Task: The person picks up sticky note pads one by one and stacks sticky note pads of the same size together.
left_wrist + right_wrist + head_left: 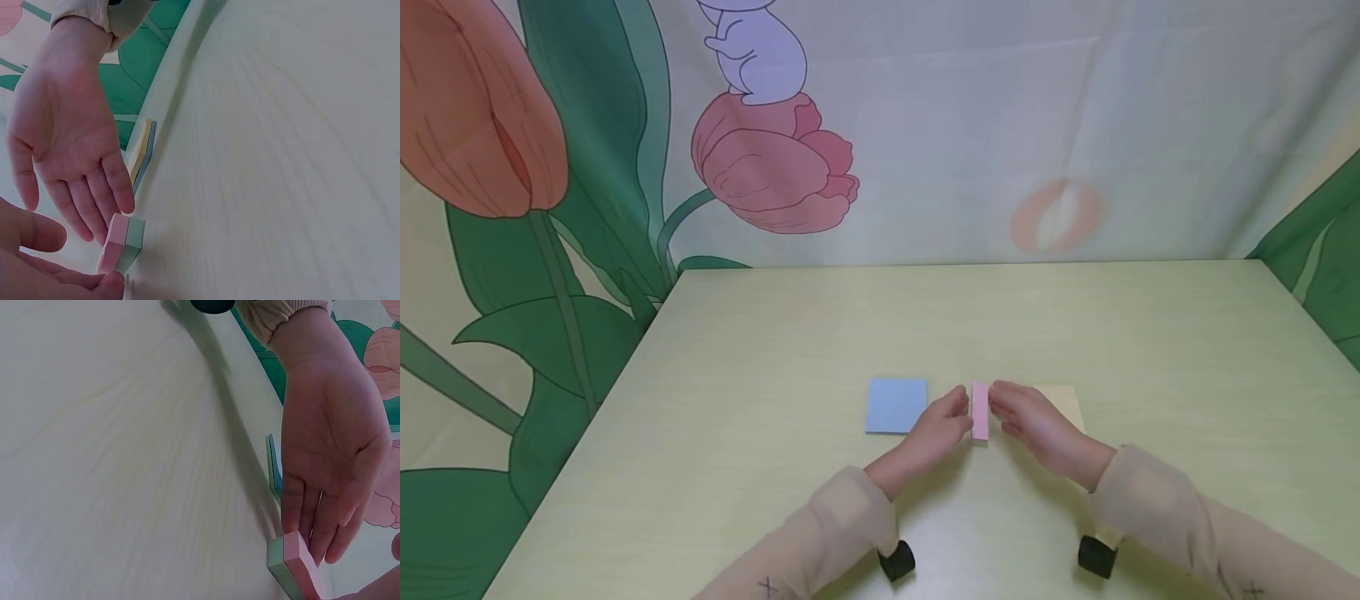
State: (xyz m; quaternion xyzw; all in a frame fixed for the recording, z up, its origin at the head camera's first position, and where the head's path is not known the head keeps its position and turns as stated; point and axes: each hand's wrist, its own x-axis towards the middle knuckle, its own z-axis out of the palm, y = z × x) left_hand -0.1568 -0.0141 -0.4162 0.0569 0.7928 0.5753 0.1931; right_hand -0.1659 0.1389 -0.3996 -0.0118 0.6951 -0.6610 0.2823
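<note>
A narrow pink block [979,412] lies lengthwise on the table, between my two hands; from the side it shows a pale green lower layer [134,240]. My left hand [936,429] is held just left of it, fingers straight. On the other side is my right hand [1037,421], its fingers extended too. Both sets of fingertips come very close to the block's long sides; whether they touch it I cannot tell. Beyond my left fingers sits a flat blue square [897,406], and a flat pale yellow square [1063,402] is partly hidden behind my right hand.
The light wooden table [775,333] runs back to a printed cloth [940,150] with flowers and leaves. Both sleeves are rolled above the wrists, and a black wrist camera [897,561] hangs below the left one, another black camera [1097,557] below the right.
</note>
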